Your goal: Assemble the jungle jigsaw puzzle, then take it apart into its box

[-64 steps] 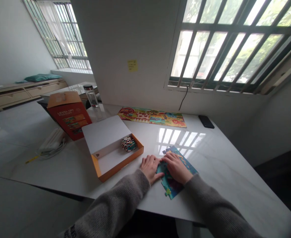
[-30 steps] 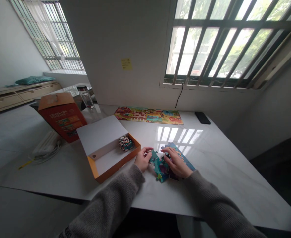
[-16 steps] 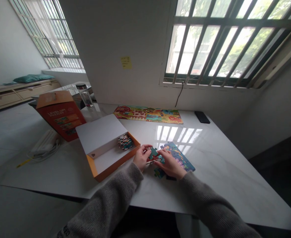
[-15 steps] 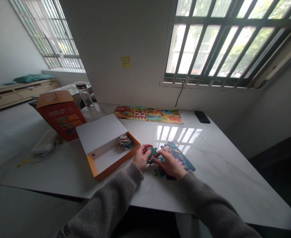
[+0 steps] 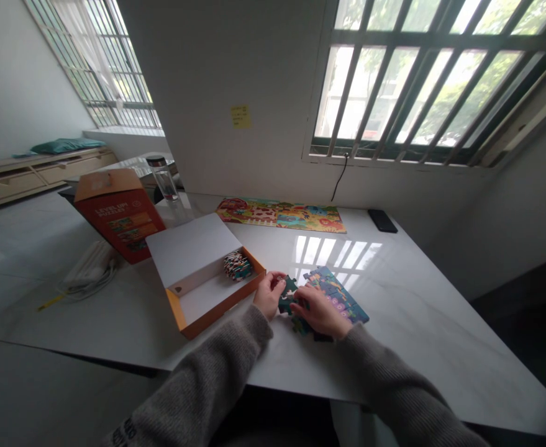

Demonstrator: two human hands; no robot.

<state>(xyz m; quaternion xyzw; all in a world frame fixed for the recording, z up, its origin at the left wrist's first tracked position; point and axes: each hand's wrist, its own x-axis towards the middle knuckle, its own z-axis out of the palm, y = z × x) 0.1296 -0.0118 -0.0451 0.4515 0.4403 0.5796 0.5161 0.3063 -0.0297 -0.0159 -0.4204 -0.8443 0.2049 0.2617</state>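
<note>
Hands, left (image 5: 269, 295) and right (image 5: 320, 312), hold jigsaw piece (image 5: 289, 294) beside section (image 5: 335, 303) slanting up-left.

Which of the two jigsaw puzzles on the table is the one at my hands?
The blue-green puzzle at your right hand; the multicoloured one lies far from your hands, near the wall.
</note>
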